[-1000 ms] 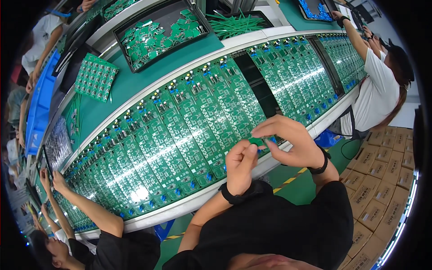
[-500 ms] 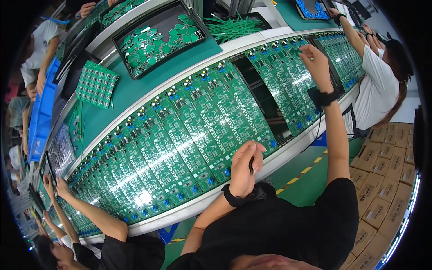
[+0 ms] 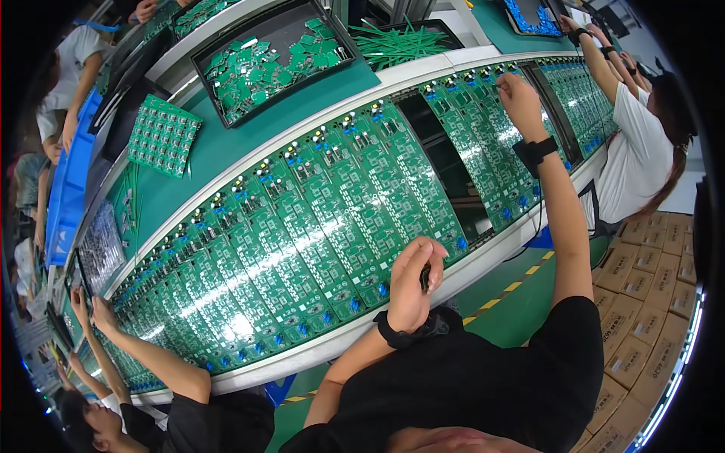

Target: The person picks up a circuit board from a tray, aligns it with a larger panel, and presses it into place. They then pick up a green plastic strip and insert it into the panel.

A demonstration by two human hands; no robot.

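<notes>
**Q:** What is the position of the left hand?
**A:** The left hand (image 3: 412, 285) is located above the near edge of the conveyor line, at the lower end of the long row of green circuit boards (image 3: 325, 204). Its fingers are curled in around a small dark item (image 3: 426, 276). The item is too small and too covered to identify.

**Q:** And the right hand?
**A:** The right hand (image 3: 521, 104) is extended over the second group of boards (image 3: 474, 140), near their far end. Its fingers are bent and drawn together at the tips. Whether they grip anything cannot be told from this view. A black wristband (image 3: 536, 150) is fitted at the wrist.

**Q:** How are the circuit boards arranged?
**A:** They lie side by side across the line, lengthwise from near rail to far rail. A dark gap (image 3: 436, 140) separates the long row from the second group. Blue components (image 3: 384, 289) are seated at the near ends.

**Q:** What is located beyond the far rail?
**A:** A black tray (image 3: 285, 39) containing loose small green boards (image 3: 253, 79). To its left lies a square board panel (image 3: 164, 137); to its right, a heap of green strips (image 3: 400, 41).

**Q:** Other personnel?
**A:** A co-worker in a white top (image 3: 636, 162) is positioned at the right, alongside the line.
</notes>
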